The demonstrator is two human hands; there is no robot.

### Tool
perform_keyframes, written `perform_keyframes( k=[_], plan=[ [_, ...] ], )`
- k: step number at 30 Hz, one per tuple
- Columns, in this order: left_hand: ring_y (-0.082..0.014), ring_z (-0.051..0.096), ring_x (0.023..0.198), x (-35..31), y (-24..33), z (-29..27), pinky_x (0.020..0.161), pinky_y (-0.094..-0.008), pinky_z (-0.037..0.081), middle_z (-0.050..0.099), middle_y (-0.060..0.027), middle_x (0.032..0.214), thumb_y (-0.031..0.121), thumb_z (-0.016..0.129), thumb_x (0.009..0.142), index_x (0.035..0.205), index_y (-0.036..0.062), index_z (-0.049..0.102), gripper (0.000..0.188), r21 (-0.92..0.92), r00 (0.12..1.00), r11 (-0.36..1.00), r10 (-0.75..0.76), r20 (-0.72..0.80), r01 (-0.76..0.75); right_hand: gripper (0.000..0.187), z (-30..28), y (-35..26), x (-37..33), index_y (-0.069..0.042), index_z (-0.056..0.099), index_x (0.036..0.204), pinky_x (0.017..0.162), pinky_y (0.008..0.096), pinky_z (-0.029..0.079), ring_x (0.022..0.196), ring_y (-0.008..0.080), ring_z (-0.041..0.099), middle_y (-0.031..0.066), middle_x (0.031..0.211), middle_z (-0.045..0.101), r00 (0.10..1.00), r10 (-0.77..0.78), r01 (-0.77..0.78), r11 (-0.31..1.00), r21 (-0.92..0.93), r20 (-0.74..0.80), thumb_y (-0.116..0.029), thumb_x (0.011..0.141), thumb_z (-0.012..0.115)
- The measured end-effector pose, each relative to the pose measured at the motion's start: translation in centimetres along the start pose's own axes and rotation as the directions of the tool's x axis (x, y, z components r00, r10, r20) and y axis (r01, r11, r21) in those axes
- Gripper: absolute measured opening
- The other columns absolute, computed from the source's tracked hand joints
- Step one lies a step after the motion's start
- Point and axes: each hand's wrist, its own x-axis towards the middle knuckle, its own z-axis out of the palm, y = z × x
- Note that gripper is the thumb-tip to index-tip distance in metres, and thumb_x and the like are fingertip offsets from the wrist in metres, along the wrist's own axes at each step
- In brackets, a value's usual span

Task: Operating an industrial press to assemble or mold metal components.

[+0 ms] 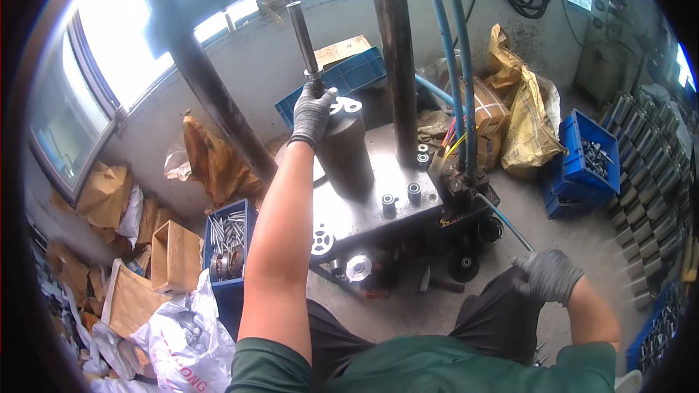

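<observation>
My left hand (312, 118), in a grey knit glove, is closed around the lower end of an upright metal shaft (301, 33) with a ring-shaped collar. It is right beside the top of a dark cylinder block (346, 153) standing on a steel press table (371, 216). A light-coloured part with round holes (352, 105) lies on the block's top; my hand hides how the shaft meets the block. On the right, my gloved right hand (550, 275) is closed on the end of a thin blue-grey lever (505, 221) that runs to the machine's base.
Two dark posts (397, 65) rise from the press, with blue hoses (448, 44) beside one. Small bushings (413, 191) stand on the table. Blue crates of metal parts (227, 236) (588, 156), a wooden box (176, 256), sacks (530, 127) and stacked metal tubes (644, 182) surround me.
</observation>
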Motion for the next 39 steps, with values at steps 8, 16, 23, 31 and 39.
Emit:
perform_keyframes(
  k=[8,16,23,31,39],
  plan=[
    [-0.0222,0.074,0.093,0.8,-2.3,-0.7,0.087,-0.036,0.058,0.076,-0.0114,0.098,0.012,0.074,0.094,0.119,0.0057,0.069,0.026,0.083,0.995,0.992,0.099,-0.016,-0.098,0.025,0.9,-0.2,-0.2,-0.008,0.074,0.094,0.079,0.0513,0.059,0.085,0.0396,0.074,0.0186,0.089,0.075,0.996,0.029,-0.025,0.999,0.047,-0.085,-0.031,0.088,0.064],
    [-0.031,0.075,0.102,0.1,-1.1,-0.8,0.094,-0.0441,0.056,0.078,-0.0154,0.103,0.02,0.077,0.09,0.121,0.008,0.072,0.034,0.29,0.992,0.956,0.079,-0.1,-0.047,0.019,1.3,0.7,-0.1,-0.009,0.074,0.087,0.072,0.051,0.059,0.079,0.041,0.073,0.0185,0.084,0.073,0.987,-0.014,0.017,1.0,0.017,-0.161,-0.027,0.082,0.067],
    [-0.0159,0.071,0.098,0.1,-1.5,-0.8,0.09,-0.0324,0.057,0.074,-0.0079,0.11,0.019,0.079,0.097,0.155,0.0122,0.043,0.069,-0.105,0.967,0.977,0.164,-0.196,-0.187,0.019,1.3,0.5,0.1,-0.008,0.07,0.081,0.07,0.0527,0.058,0.076,0.0422,0.071,0.0186,0.079,0.07,0.978,-0.019,0.024,1.0,0.018,-0.207,-0.027,0.082,0.069],
    [-0.0234,0.075,0.094,-1.6,0.2,-0.1,0.087,-0.0388,0.057,0.077,-0.0109,0.102,0.025,0.077,0.099,0.134,0.0162,0.066,0.038,0.148,0.902,0.955,0.291,-0.32,-0.256,0.025,1.2,0.5,0.1,-0.007,0.075,0.085,0.075,0.0524,0.059,0.079,0.043,0.072,0.0215,0.081,0.072,0.99,0.063,-0.059,0.998,0.031,-0.128,-0.031,0.085,0.067],
    [-0.0289,0.077,0.09,-2.2,1.4,-0.3,0.084,-0.0429,0.058,0.079,-0.0127,0.095,0.03,0.078,0.099,0.128,0.0146,0.068,0.034,0.226,0.902,0.956,0.257,-0.348,-0.185,0.021,1.5,0.9,-0.1,-0.01,0.078,0.092,0.075,0.0516,0.058,0.081,0.0416,0.072,0.02,0.086,0.073,0.982,0.018,-0.001,0.996,0.088,-0.187,-0.026,0.084,0.069]
  ],
)
